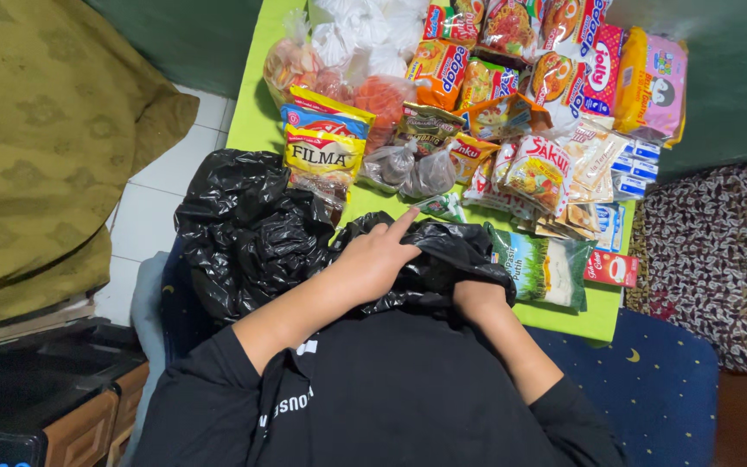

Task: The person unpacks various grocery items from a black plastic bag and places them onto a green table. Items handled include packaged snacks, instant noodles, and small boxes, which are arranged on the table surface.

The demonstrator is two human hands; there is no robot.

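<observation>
A large crumpled black plastic bag (pixel 252 233) lies at the near edge of a lime-green table (pixel 257 121). My left hand (pixel 378 255) rests on top of the bag with its index finger stretched toward the groceries. My right hand (pixel 477 298) is pushed under a fold of the same bag, so its fingers are hidden. Just right of it lies a green and white packet (pixel 546 268). A yellow pouch of cooking oil (pixel 322 156) sits beyond the bag.
Several instant noodle packets (pixel 477 82), tied clear bags (pixel 408 169), a pink package (pixel 654 82) and a small red box (pixel 611 268) crowd the table. An olive cushion (pixel 36 147) is at left, patterned fabric (pixel 719 251) at right, a dark blue mat (pixel 650 380) underneath.
</observation>
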